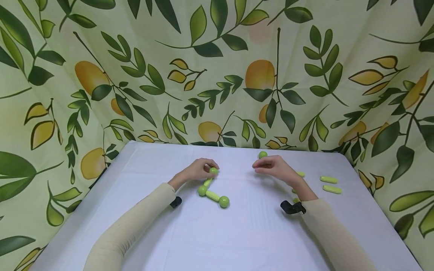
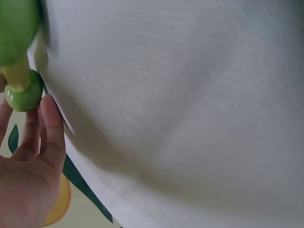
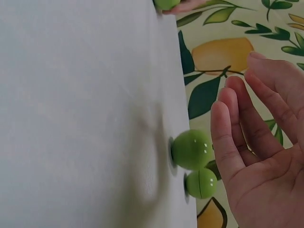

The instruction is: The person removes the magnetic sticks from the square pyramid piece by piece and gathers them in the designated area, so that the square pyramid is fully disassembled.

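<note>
My left hand (image 1: 199, 169) grips a green ball (image 1: 213, 171) at the far end of a joined piece. From that ball a pale green rod runs to a second ball (image 1: 202, 190), and another rod (image 1: 212, 195) leads on to a third ball (image 1: 224, 201) nearer me. The left wrist view shows fingertips around the gripped ball (image 2: 24, 92). Held above the table, my right hand (image 1: 274, 167) has loosely bent fingers and nothing between them. Beyond its fingertips sits a loose green ball (image 1: 262, 154); the right wrist view shows a larger ball (image 3: 191, 149) and a smaller one (image 3: 201, 183) there.
Pale green rods lie at the right, among them a far one (image 1: 329, 180) and a nearer one (image 1: 332, 189); several others are partly hidden by my right arm. A white cloth covers the table (image 1: 237, 241). Behind it hangs a leaf-and-fruit patterned curtain (image 1: 223, 113).
</note>
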A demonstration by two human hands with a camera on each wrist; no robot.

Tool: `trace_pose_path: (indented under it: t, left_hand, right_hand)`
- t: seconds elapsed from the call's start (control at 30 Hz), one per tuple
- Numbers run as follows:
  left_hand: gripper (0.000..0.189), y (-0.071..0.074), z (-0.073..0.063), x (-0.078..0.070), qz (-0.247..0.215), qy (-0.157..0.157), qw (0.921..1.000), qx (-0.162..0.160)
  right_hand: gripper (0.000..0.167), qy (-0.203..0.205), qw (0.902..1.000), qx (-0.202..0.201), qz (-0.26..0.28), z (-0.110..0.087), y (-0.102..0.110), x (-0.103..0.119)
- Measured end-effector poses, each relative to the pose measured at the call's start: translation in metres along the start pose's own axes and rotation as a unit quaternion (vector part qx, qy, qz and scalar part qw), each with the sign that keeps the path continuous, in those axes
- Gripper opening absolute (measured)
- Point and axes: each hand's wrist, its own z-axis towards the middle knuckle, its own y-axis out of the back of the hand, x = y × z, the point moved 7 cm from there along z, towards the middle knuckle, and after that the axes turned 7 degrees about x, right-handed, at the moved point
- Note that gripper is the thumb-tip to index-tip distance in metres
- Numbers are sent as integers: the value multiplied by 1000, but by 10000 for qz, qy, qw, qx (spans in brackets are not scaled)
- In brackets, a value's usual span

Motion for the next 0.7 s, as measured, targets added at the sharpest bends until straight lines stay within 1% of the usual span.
trace_pose_path:
  t: [0.17, 0.33, 0.4, 0.57, 0.7]
  left_hand:
    - [24, -1, 0, -4, -12, -103, 9999, 46]
    - [28, -1, 0, -5, -46, -120, 9999, 38]
    - [28, -1, 0, -6, -73, -181, 9998, 73]
    - [27, -3, 2, -9, -54, -404, 9987, 298]
    - [32, -5, 3, -11, -69, -543, 9970, 555]
  right_hand:
    - [30, 113, 9998, 118, 149, 9, -11, -1]
    - [28, 158, 9995, 228, 123, 16, -21, -1]
    - [27, 153, 9994, 281, 132, 19, -25, -2]
    - [27, 150, 9989, 406, 181, 28, -36, -4]
    - [26, 192, 9988, 416, 150, 35, -43, -5]
